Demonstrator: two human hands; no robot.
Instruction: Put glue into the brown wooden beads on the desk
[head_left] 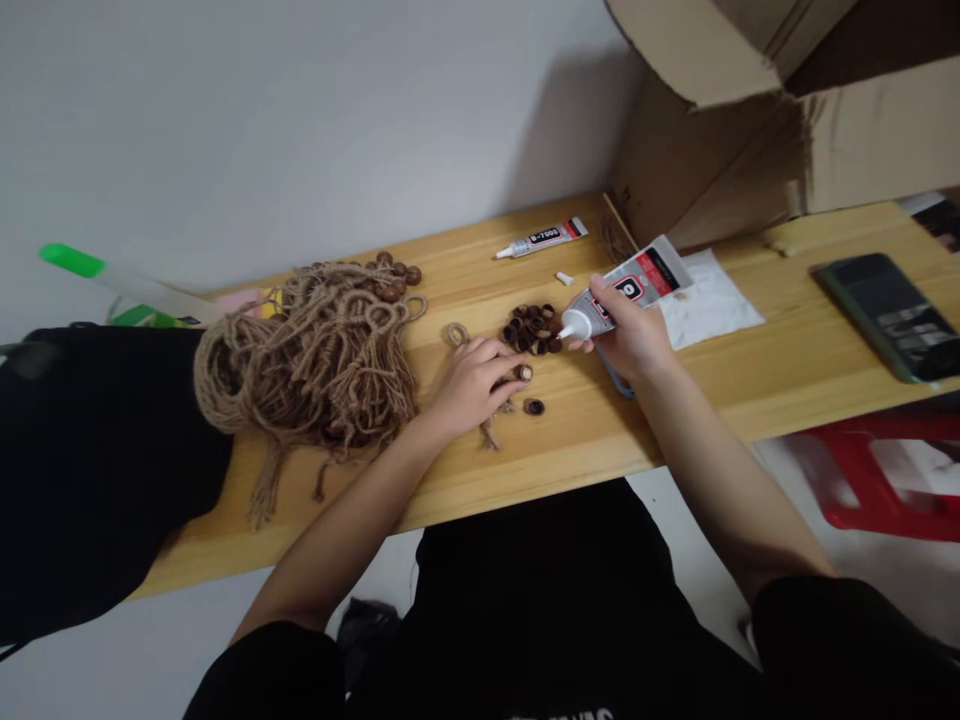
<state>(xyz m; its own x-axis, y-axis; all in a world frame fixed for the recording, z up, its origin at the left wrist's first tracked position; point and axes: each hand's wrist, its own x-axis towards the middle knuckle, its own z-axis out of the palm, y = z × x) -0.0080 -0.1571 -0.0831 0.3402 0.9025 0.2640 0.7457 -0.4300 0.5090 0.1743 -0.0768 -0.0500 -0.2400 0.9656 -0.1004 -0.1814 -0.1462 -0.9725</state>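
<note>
My right hand [634,335] grips a large glue tube [626,287], its white nozzle pointing left over a pile of several dark wooden beads [532,328]. My left hand [474,383] rests on the wooden table [787,370] with fingers pinched on one bead [525,373] threaded on a jute cord. A single loose bead [534,407] lies just in front of that hand. A frayed cord end [490,435] sticks out below my left hand.
A big tangle of jute cords [315,360] with brown beads [397,278] lies at left. A small glue tube [541,238] and a white cap [564,278] lie further back. A white cloth [709,300], a phone [889,315] and cardboard boxes [750,120] are at right. A red stool [885,480] stands below.
</note>
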